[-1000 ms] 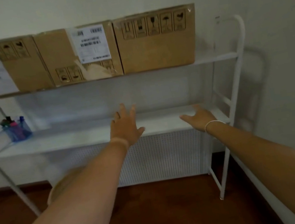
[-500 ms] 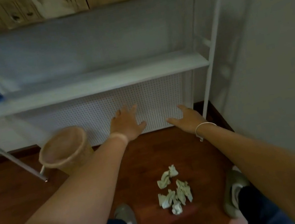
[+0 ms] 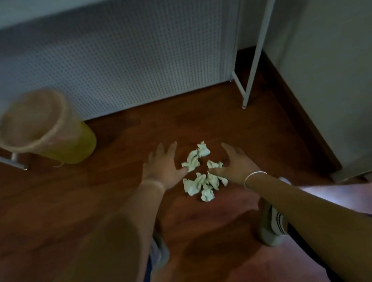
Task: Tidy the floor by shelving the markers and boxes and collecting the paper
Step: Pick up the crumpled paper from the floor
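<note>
Little white paper balls (image 3: 200, 172) lie in a small pile on the brown floor (image 3: 68, 209). They are all scrunched up.

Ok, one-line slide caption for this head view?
Both open hands, left and right, flank crumpled pale paper scraps on the wooden floor, near a yellow wastebasket.

head view looks steeply down from standing height at the wooden floor (image 3: 44, 213).
</note>
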`<state>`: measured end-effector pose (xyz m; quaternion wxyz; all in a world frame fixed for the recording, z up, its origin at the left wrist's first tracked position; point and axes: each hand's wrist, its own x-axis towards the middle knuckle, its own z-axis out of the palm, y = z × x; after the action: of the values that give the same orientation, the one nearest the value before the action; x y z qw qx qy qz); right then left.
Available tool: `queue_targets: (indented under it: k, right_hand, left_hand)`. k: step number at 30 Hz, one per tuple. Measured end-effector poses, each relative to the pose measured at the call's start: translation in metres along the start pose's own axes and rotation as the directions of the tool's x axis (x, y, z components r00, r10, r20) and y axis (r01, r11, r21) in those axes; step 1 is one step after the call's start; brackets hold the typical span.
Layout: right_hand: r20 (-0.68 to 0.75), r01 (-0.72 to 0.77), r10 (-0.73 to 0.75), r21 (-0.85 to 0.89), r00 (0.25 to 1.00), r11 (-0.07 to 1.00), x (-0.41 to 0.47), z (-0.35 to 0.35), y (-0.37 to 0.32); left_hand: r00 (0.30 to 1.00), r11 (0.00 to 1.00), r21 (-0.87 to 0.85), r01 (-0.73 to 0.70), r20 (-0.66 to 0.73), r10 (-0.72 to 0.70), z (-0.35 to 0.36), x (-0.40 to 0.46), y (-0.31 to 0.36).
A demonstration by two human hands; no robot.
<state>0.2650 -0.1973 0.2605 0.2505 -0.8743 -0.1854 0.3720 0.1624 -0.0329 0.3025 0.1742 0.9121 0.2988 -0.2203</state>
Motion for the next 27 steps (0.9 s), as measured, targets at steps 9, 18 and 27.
queue_targets:
  k: [9, 18, 27]
  right_hand:
    - [0.047, -0.061, 0.064, -0.054, 0.997, 0.997, 0.092, 0.091, 0.103]
    - [0.047, 0.025, -0.015, -0.228, 0.999, 0.973, 0.188, 0.144, 0.155]
    - [-0.01, -0.023, 0.021, -0.187, 1.0, 0.982, 0.215, 0.173, 0.163]
  left_hand:
    - [0.974, 0.996, -0.081, 0.028, 0.227, -0.009, 0.152, 0.078, -0.014]
    - [0.967, 0.996, -0.086, 0.008, 0.256, 0.014, 0.261, 0.161, -0.025]
    - [0.989, 0.917, -0.387, 0.1, 0.139, -0.049, 0.305, 0.183, -0.024]
